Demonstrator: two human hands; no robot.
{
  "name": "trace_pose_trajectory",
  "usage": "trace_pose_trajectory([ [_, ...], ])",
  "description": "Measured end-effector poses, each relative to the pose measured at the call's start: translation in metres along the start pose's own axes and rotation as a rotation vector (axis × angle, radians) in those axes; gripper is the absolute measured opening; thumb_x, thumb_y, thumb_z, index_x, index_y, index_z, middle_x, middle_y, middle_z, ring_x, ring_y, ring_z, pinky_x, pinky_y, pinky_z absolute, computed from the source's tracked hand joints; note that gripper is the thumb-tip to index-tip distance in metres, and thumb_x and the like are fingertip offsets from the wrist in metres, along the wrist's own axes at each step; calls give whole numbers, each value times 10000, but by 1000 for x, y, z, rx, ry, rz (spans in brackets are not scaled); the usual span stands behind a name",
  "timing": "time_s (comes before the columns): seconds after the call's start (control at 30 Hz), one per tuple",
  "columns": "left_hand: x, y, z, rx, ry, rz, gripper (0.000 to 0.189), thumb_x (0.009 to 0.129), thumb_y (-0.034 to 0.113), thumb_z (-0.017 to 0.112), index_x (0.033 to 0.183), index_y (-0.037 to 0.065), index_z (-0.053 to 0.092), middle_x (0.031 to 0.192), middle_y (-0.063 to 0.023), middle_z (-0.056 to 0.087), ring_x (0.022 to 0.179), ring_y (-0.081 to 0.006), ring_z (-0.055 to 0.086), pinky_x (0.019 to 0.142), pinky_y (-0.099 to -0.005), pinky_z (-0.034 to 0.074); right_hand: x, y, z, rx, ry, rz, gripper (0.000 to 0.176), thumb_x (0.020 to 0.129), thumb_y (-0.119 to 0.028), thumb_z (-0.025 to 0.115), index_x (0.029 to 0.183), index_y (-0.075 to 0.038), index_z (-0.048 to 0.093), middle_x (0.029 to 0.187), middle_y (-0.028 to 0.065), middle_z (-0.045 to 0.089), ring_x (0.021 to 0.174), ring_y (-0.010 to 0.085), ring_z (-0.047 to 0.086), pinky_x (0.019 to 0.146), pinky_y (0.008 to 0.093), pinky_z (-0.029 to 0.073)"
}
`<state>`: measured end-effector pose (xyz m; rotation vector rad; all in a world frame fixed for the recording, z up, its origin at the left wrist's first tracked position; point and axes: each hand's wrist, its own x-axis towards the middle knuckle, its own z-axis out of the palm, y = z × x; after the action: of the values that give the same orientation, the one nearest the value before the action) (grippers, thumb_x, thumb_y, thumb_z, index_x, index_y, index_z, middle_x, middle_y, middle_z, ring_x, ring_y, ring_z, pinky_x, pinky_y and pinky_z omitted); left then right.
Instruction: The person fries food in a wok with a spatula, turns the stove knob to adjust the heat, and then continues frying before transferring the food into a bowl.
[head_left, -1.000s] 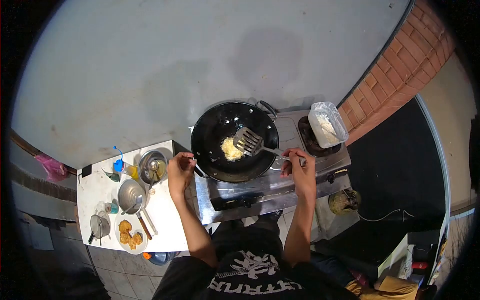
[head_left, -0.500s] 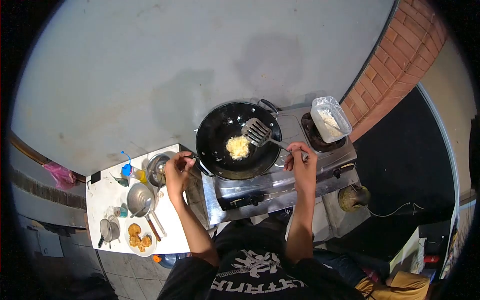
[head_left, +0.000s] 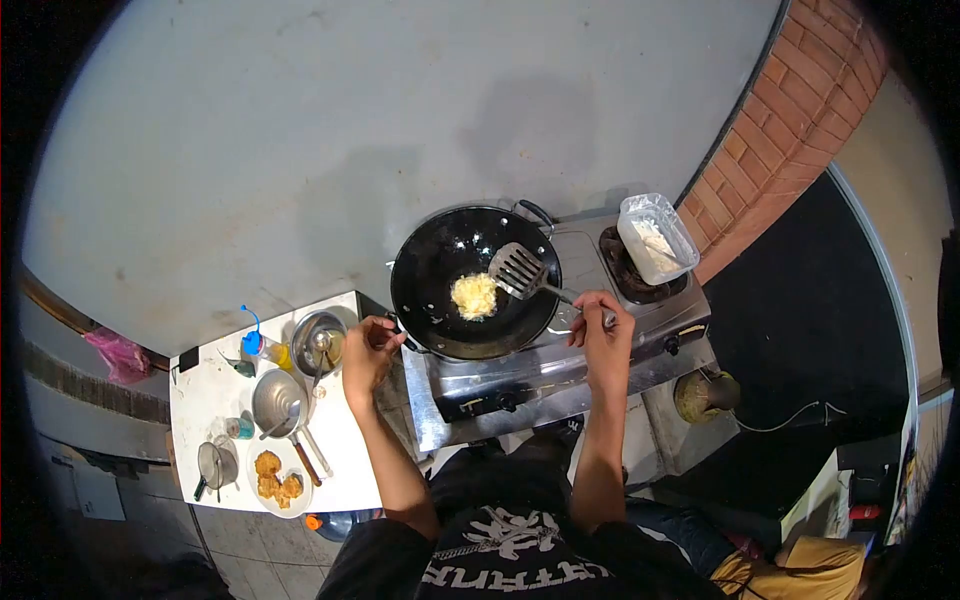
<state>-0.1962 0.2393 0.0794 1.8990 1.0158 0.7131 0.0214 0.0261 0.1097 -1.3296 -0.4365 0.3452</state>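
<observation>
A black wok (head_left: 425, 260) sits on the stove's left burner, with a yellow, lumpy piece of food (head_left: 474, 296) frying in its middle. My right hand (head_left: 603, 325) is closed around the handle of a slotted metal spatula (head_left: 520, 270). The spatula's blade is inside the wok, just right of the food and close to its edge. At the wok's left side, my left hand (head_left: 370, 350) has its fingers bent in a pinch at the loop handle, which they partly cover.
A plastic tub of white flour (head_left: 655, 240) rests over the right burner. On the white table (head_left: 345, 460) at left are metal bowls (head_left: 280, 400), a strainer (head_left: 217, 465), a bottle (head_left: 265, 347) and a plate of fried pieces (head_left: 285, 508). A gas cylinder (head_left: 705, 395) stands right of the stove.
My left hand's fingers have closed in at the wok's left handle. The spatula blade has shifted slightly right and down; the food looks about the same.
</observation>
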Motion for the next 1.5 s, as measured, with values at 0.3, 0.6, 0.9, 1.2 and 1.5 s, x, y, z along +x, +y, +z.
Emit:
trace_pose_trajectory([
  [0.3, 3, -23, 1, 15, -22, -33, 227, 740, 94, 797, 805, -13, 608, 734, -74, 674, 678, -119, 630, 638, -256, 497, -6, -7, 1, 25, 18, -10, 177, 955, -88, 492, 837, -12, 601, 605, 12, 516, 490, 53, 464, 447, 232, 428],
  [0.6, 0, -25, 5, 40, 45, 15, 199, 740, 10, 772, 765, -24, 578, 656, -57, 639, 613, -85, 595, 591, -240, 478, -12, 1, 0, -6, 52, -53, 166, 959, -82, 473, 865, -9, 589, 588, 14, 521, 491, 61, 470, 465, 224, 410],
  [0.9, -1, -21, 3, 86, 24, 1, 202, 749, 49, 775, 766, -26, 587, 649, -69, 645, 602, -100, 604, 588, -248, 478, -16, -1, 3, 16, 53, -40, 167, 962, -74, 464, 866, -7, 584, 594, 17, 523, 498, 60, 473, 468, 223, 407],
  [1.2, 1, -27, 4, 94, 17, -42, 220, 761, 108, 780, 741, -30, 610, 622, -72, 636, 576, -101, 585, 574, -256, 469, -16, -2, 5, 38, 58, -71, 180, 967, -84, 473, 853, 0, 585, 597, 9, 513, 499, 57, 469, 467, 226, 420],
  [1.5, 6, -25, 3, 41, -5, 9, 185, 764, 65, 767, 757, -31, 609, 635, -68, 638, 567, -105, 585, 525, -266, 467, -14, -1, 6, -12, 76, -72, 199, 965, -127, 510, 836, -2, 597, 610, 9, 520, 493, 64, 486, 459, 221, 405],
])
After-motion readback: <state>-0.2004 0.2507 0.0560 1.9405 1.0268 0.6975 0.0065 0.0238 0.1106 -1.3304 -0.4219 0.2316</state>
